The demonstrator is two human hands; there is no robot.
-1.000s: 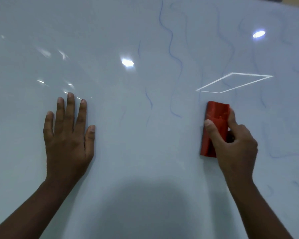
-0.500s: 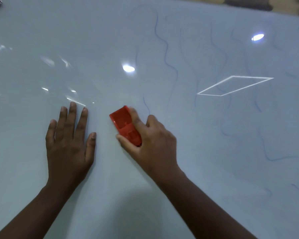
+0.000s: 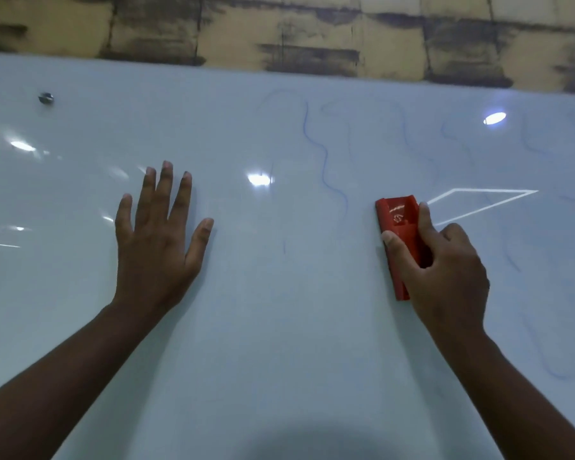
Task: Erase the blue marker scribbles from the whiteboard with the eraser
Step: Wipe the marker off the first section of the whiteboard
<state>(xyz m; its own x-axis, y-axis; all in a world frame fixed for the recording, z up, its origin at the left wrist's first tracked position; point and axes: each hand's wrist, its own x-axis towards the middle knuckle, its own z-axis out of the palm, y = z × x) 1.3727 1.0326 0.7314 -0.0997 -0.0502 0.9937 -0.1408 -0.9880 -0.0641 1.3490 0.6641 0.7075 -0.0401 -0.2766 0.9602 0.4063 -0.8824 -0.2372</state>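
The right hand (image 3: 442,260) grips the red eraser (image 3: 397,227) against the whiteboard (image 3: 279,327), right of a blue scribble (image 3: 326,161), while the left hand (image 3: 156,240) lies flat, fingers spread

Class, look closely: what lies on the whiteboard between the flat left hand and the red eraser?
In the head view, a wavy blue marker line and a ceiling-light glare.

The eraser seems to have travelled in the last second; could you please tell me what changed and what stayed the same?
The right hand swept the red eraser left across the whiteboard until it was close to the left hand, then back right to about where it started, beside the long blue squiggle. Its grip on the eraser never let go. The left hand stayed flat on the board, thumb now spread wider. Blue marks remain.
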